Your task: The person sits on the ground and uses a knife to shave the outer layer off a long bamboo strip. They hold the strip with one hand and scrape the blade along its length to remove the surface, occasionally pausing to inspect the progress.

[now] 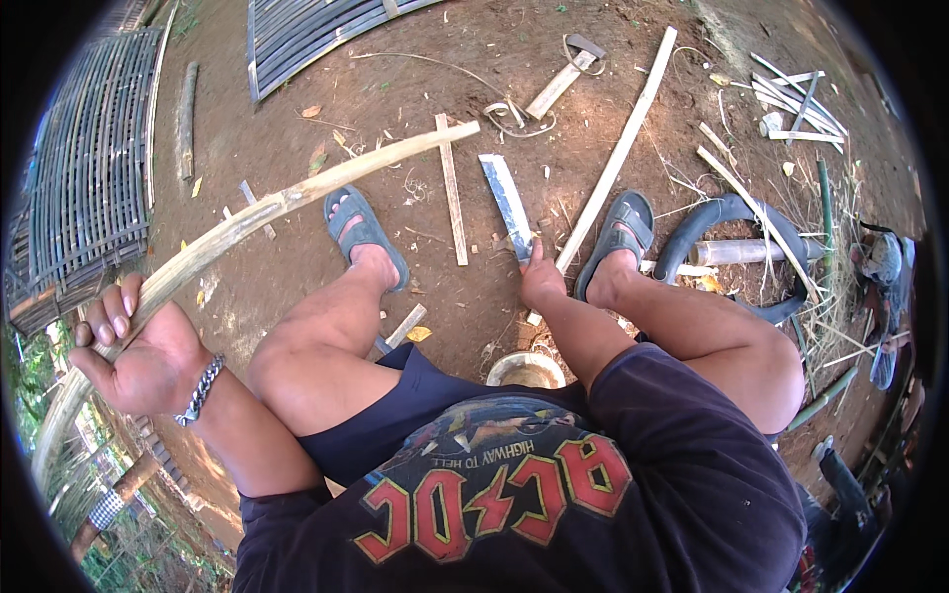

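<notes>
My left hand [158,361], with a chain bracelet at the wrist, is closed round a long pale strip of split wood or bamboo [287,198]. The strip slants from low at the far left up to the middle, passing over the ground near my left foot. In my right hand [544,282], between my knees, is the handle of a machete [507,203]. Its broad blade points away from me, its face partly whitish and partly blue with reflected light. The blade and the strip are apart. My fingers hide most of the handle.
Before me lie a short stick [452,198], a long batten [623,148] and a wooden-handled tool with a metal head [563,84]. A bowl [526,371] sits close to me. At right are a black tube ring [677,237] and wood slivers [801,104]; slatted panels [89,148] stand left.
</notes>
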{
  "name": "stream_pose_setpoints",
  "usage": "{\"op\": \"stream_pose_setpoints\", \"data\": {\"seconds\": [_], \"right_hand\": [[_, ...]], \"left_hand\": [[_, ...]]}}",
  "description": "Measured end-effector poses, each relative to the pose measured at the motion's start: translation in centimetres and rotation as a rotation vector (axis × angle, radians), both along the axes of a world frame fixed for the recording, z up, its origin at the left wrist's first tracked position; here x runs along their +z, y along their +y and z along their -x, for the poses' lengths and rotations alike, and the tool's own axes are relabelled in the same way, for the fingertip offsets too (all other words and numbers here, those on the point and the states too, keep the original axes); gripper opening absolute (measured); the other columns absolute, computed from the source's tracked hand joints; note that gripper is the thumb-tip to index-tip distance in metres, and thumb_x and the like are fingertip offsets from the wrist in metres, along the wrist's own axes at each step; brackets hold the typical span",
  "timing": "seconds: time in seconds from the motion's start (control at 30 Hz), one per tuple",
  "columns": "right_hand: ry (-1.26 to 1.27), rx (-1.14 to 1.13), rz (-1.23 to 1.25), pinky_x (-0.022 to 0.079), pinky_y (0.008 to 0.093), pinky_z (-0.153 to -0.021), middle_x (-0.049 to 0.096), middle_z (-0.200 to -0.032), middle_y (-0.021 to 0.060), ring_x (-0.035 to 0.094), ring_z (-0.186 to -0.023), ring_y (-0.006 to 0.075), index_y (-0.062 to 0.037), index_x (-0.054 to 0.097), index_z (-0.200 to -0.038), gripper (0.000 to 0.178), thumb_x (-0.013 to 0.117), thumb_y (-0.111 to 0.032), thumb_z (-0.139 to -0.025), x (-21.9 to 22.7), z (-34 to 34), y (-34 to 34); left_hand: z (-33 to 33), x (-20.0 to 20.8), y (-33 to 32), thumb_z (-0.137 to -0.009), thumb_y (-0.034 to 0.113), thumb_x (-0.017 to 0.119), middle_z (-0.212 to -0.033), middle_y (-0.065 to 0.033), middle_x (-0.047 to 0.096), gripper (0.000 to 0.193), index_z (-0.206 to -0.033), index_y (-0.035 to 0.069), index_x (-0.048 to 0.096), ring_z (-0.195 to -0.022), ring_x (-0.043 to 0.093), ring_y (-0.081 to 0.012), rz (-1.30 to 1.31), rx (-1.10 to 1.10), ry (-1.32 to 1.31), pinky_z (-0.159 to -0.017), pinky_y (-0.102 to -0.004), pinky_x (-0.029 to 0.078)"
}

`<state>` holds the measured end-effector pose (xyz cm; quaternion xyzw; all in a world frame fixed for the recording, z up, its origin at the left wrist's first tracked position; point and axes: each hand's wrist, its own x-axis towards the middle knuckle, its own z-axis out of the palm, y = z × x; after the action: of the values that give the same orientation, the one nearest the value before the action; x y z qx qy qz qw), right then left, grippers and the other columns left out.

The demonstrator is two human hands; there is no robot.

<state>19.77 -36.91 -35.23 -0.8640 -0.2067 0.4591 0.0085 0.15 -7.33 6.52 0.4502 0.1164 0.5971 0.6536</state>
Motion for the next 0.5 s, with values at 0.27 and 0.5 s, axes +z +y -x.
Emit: {"op": "stream_pose_setpoints", "data": {"seconds": [0.27, 0.5], "right_hand": [[-0.010, -0.234, -0.207, 0.048, 0.0421, -0.097, 0.063, -0.118, 0.0266, 0.061, -0.113, 0.0365, 0.0002, 0.035, -0.140, 0.073, 0.067, -0.031, -0.083, 4.8, -2.2, -2.0], [0.017, -0.311, -0.641, 0.051, 0.0436, -0.086, 0.067, -0.098, 0.0229, 0.066, -0.095, 0.0386, 0.0005, 0.055, -0.114, 0.047, 0.069, -0.031, -0.082, 12.4, -1.2, 1.4]], "left_hand": [[-2.1, -2.2, -2.7, -0.093, 0.048, 0.060, -0.065, 0.0014, 0.045, 0.038, -0.077, 0.014, 0.057, -0.065, 0.045, -0.0136, 0.027, 0.001, 0.030, -0.076, -0.0341, 0.038], [-2.7, -1.9, -6.7, -0.095, 0.053, 0.055, -0.062, 0.0031, 0.041, 0.044, -0.071, 0.016, 0.055, -0.059, 0.039, -0.0104, -0.071, 0.074, 0.062, -0.068, -0.0303, 0.036]]}}
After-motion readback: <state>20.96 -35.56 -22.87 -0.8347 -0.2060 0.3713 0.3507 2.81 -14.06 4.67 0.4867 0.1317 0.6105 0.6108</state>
